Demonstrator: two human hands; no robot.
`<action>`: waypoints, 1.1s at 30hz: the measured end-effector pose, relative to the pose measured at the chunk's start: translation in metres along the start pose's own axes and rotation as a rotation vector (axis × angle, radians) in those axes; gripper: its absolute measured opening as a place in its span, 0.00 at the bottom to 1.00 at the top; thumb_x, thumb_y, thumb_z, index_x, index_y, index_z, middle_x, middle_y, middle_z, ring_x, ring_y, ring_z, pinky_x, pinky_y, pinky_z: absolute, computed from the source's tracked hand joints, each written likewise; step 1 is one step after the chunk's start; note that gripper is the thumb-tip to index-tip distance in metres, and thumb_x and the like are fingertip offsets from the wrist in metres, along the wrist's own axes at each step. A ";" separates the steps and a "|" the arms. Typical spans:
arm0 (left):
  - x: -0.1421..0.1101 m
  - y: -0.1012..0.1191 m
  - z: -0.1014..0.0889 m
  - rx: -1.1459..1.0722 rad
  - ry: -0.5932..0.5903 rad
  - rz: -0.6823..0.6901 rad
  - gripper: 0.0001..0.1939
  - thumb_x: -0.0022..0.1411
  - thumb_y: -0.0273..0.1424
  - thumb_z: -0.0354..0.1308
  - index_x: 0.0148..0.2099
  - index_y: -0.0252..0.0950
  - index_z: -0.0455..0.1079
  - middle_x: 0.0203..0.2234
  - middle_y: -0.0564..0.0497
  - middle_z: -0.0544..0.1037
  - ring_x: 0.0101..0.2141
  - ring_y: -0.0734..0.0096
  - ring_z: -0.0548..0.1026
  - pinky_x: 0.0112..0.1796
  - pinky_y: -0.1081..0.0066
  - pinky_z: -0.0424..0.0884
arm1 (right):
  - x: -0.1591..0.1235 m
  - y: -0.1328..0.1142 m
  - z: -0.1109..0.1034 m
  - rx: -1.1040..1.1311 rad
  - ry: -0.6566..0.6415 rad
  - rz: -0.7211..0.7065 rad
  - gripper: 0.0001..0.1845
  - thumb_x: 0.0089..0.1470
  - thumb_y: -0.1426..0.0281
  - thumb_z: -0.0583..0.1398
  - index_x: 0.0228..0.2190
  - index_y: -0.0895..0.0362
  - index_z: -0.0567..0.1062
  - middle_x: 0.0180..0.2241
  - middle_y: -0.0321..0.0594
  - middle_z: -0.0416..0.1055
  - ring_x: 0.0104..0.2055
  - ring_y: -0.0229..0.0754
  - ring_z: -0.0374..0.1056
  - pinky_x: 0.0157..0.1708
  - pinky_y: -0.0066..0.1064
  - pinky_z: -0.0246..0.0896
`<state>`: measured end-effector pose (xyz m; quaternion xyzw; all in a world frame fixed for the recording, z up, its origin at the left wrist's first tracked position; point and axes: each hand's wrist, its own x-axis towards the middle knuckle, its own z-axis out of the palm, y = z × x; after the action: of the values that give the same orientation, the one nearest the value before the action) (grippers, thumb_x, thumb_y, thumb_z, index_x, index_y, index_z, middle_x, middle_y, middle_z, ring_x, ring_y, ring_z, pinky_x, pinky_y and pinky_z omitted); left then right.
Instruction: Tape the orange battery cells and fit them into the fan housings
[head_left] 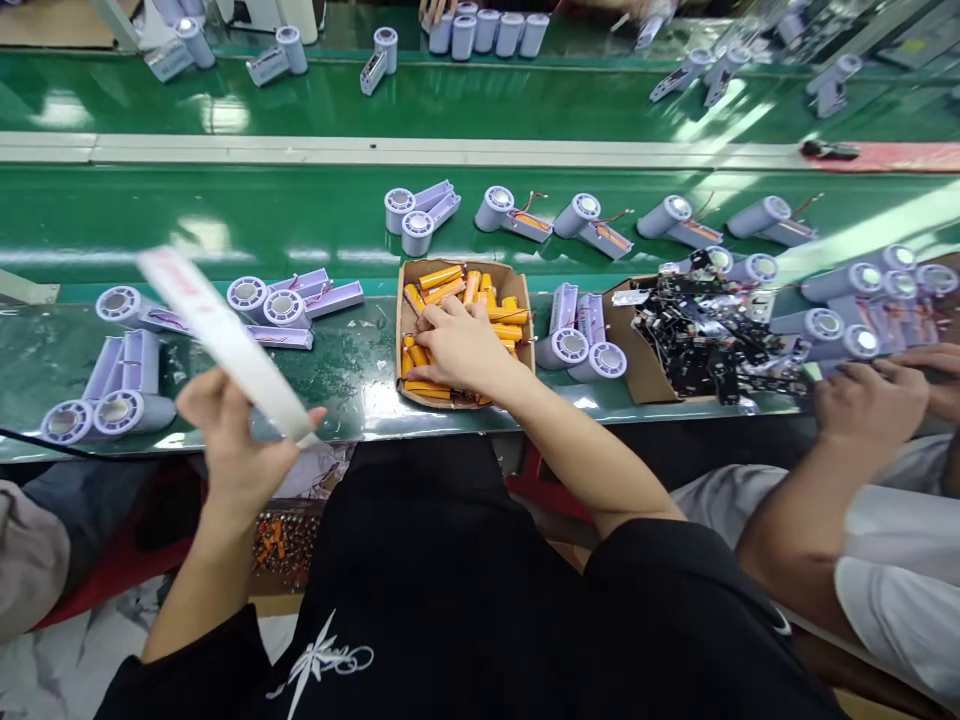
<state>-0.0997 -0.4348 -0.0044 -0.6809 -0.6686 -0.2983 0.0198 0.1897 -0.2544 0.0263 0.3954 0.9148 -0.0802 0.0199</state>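
Raised over the table's front edge, my left hand (236, 440) is closed on a white roll of tape (225, 335), seen nearly edge-on and blurred, with faint red print at its upper end. My right hand (461, 345) reaches palm down into a cardboard box (403, 300), its fingers apart among orange cylindrical batteries (506, 315). Some fingertips are hidden among the batteries, and no battery is visibly gripped. Left of the box lie lilac fan-like housings (285, 308) with open handles and red wires. Two more lilac housings (564, 345) lie just right of the box.
A carton of black circuit parts (697, 330) stands right, near a co-worker's hands (870, 400). Housings with orange batteries in their handles (525, 222) line the green belt (300, 220). Behind runs a pale rail (375, 148), with more housings (487, 35) beyond. A black cable (45, 442) crosses at left.
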 end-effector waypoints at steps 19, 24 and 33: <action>0.001 0.035 0.030 0.201 0.030 0.317 0.46 0.58 0.16 0.61 0.77 0.44 0.64 0.59 0.40 0.79 0.59 0.42 0.63 0.52 0.50 0.70 | -0.062 -0.011 -0.005 1.157 0.413 -0.037 0.23 0.69 0.59 0.64 0.60 0.53 0.82 0.56 0.44 0.86 0.61 0.52 0.81 0.64 0.47 0.76; 0.005 0.041 0.029 0.288 0.069 0.353 0.46 0.60 0.15 0.61 0.78 0.45 0.63 0.56 0.43 0.83 0.55 0.44 0.64 0.50 0.50 0.69 | -0.064 -0.017 -0.009 0.925 0.438 -0.072 0.23 0.69 0.65 0.62 0.61 0.53 0.83 0.62 0.45 0.82 0.66 0.52 0.78 0.70 0.45 0.70; 0.003 0.064 0.041 0.276 0.110 0.170 0.40 0.66 0.29 0.64 0.78 0.49 0.64 0.61 0.40 0.80 0.57 0.38 0.63 0.55 0.36 0.59 | -0.039 -0.016 0.026 1.590 0.677 0.187 0.29 0.50 0.54 0.77 0.51 0.51 0.85 0.46 0.40 0.88 0.49 0.49 0.85 0.54 0.43 0.83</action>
<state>-0.0252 -0.4214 -0.0128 -0.7085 -0.6410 -0.2379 0.1750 0.2042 -0.2981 0.0064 0.3680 0.5078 -0.5716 -0.5291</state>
